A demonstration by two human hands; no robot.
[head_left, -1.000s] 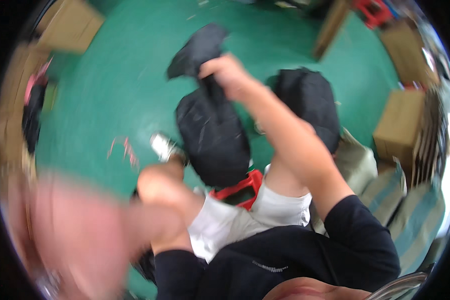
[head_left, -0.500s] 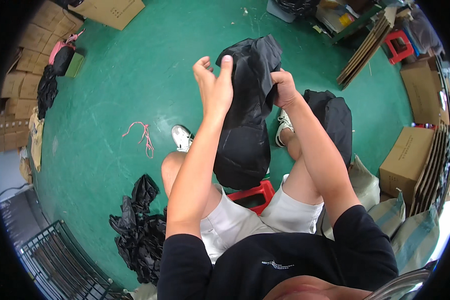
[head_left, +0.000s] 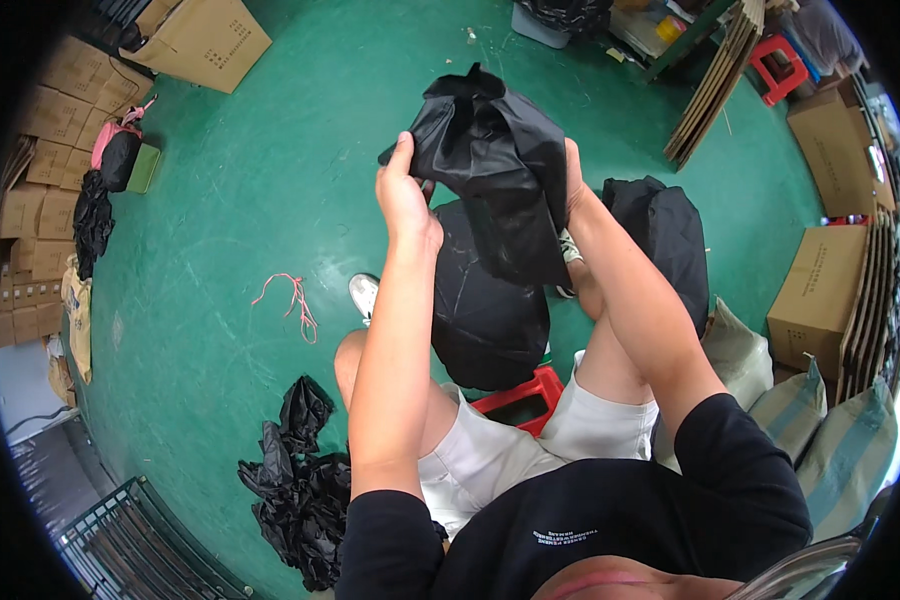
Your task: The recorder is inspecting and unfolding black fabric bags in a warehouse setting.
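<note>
A bulging black bag (head_left: pixel 490 320) stands between my legs in front of the red stool. Above it I hold up loose black bag material (head_left: pixel 490 150), spread wide with a creased, ragged top edge. Whether this is the bag's own mouth or a separate piece, I cannot tell. My left hand (head_left: pixel 408 200) grips its left side, thumb up along the outside. At the right side my right hand (head_left: pixel 574 180) is closed on the material, its fingers mostly hidden behind it. A second full black bag (head_left: pixel 660 240) stands by my right leg.
Crumpled black bags (head_left: pixel 300 490) lie on the green floor at my left. A pink string (head_left: pixel 295 300) lies beyond them. The red stool (head_left: pixel 530 395) shows between my thighs. Woven sacks (head_left: pixel 850 450) and cardboard boxes (head_left: pixel 820 290) line the right side; stacked cartons (head_left: pixel 45 215) stand left.
The black material went from upright and bunched to spread wide and drooping forward over the bag. My left hand, earlier with fingers loose, now grips it; the right hand moved slightly outward.
</note>
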